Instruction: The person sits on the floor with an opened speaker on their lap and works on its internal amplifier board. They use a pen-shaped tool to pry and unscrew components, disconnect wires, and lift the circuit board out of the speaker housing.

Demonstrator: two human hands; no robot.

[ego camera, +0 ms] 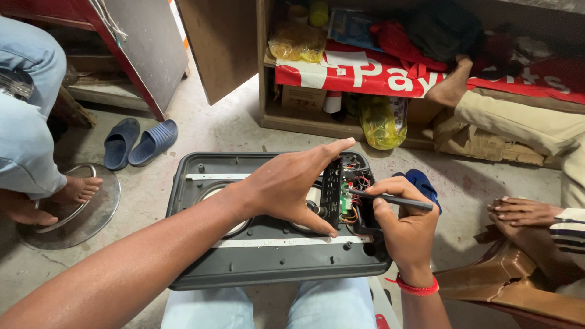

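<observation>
Head camera view, looking down: an opened grey plastic speaker housing [268, 244] is rested across the lap, at the centre of the picture. The left hand [292, 186] is spread over its middle, index finger stretched toward 1 o'clock and thumb pressed near the lower white strip, so the shell is steadied rather than gripped. The right hand [405, 225], at 3 o'clock, is closed around a thin dark tool [390, 199], its tip laid against a small green circuit board [346, 196] among coloured wires [354, 180].

The housing is judged stiff and fairly light, best held by its thick outer rim; the board and wires look fragile and are better left untouched by fingers. The slim tool seems likely to slip unless pinched close to its tip.

Both round speaker openings are largely covered by the left hand and forearm. The tool's kind cannot be made out. A blue object [423, 183] behind the right hand is mostly hidden. Another person's hand [524, 212] at 3 o'clock and a foot [76, 189] at 9 o'clock are cut off by the edges. Blue sandals [140, 142] are seen on the floor at 10 o'clock.
</observation>
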